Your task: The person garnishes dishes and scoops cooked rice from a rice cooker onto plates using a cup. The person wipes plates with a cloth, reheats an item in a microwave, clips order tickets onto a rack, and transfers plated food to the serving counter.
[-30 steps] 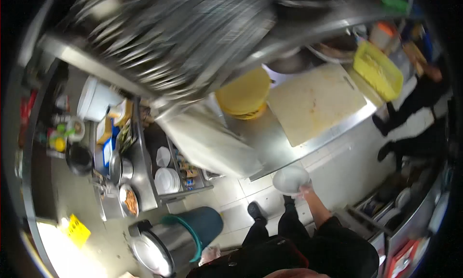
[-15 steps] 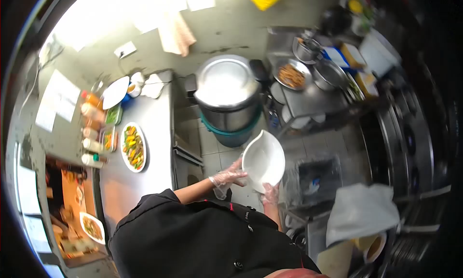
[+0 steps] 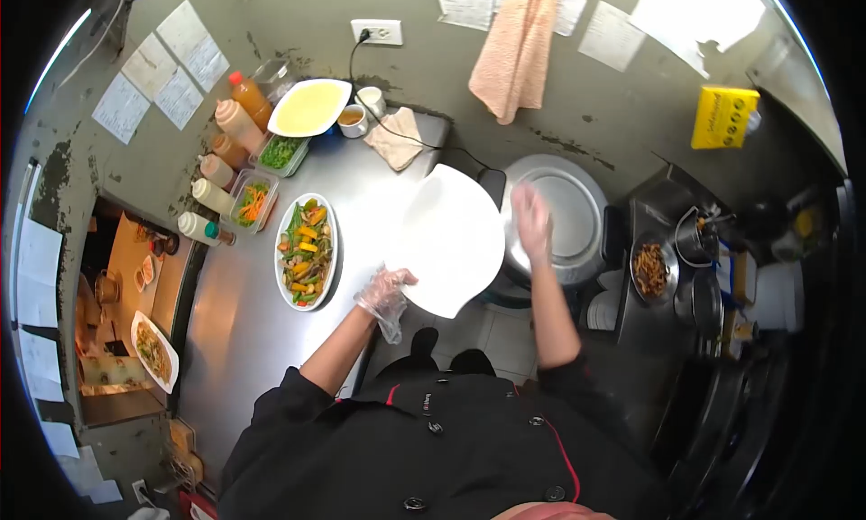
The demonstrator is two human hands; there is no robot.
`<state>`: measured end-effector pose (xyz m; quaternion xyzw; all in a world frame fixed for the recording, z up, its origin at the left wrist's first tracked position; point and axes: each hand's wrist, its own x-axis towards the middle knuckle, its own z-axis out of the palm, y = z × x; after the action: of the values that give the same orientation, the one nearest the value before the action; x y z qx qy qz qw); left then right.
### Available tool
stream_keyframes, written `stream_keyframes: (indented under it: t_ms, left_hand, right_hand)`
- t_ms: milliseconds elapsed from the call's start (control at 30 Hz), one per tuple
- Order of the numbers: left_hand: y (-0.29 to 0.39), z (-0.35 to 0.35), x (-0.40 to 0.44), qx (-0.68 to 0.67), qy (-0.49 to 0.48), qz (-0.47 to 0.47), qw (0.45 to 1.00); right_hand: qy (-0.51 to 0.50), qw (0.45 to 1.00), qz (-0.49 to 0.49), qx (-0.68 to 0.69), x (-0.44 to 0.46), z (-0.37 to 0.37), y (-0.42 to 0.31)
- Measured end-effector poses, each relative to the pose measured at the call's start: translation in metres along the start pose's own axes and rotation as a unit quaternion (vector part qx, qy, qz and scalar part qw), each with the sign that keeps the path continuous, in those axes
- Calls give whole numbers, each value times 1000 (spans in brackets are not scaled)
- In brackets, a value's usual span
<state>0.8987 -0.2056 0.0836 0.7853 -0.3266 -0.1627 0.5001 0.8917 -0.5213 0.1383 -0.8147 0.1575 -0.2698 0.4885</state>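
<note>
A white bowl (image 3: pixel 456 240) with pointed ends is held by my left hand (image 3: pixel 386 292), which wears a clear plastic glove and grips the lower left rim. The bowl hangs over the counter's right edge and looks empty. My right hand (image 3: pixel 532 222) is just right of the bowl, apart from it and in front of the large lidded metal pot (image 3: pixel 570 215); its fingers are smeared by motion. Left of the bowl, an oval white dish of mixed vegetables (image 3: pixel 307 252) stands on the steel counter (image 3: pixel 239 340).
Squeeze bottles (image 3: pixel 216 170), a tub of chopped greens (image 3: pixel 282 153) and a tub of shredded carrot (image 3: pixel 253 202) line the wall. A yellow-filled plate (image 3: pixel 309 107) and a folded cloth (image 3: pixel 394 139) are behind. Right, a steel table (image 3: pixel 642 218) holds pans. A noodle plate (image 3: pixel 155 350) sits at the hatch.
My body has turned left, bringing the bowl from over the floor to the counter's edge. My right hand has let go of the bowl and risen to its right; my left keeps hold.
</note>
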Motion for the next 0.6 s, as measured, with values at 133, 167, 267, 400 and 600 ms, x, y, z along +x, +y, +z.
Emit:
stream_keyframes:
  t_ms: [133,167,267,400,600]
  left_hand:
    - [12,-9,31,-75,39,-9,996]
    - [-1,0,37,-207,50,-71,974]
    - [70,-7,70,-561,113,-266,775]
    - [80,-3,90,-519,155,-245,804]
    - [-15,49,119,-563,144,-123,805]
  right_hand:
    - [152,960,-64,-226,187,52,-32]
    - [87,955,3,-284,215,55,-50]
    - [7,960,6,-279,293,52,-56]
    - [84,853,-413,308,327,-7,-128]
    - [64,745,-605,-272,228,-92,-247]
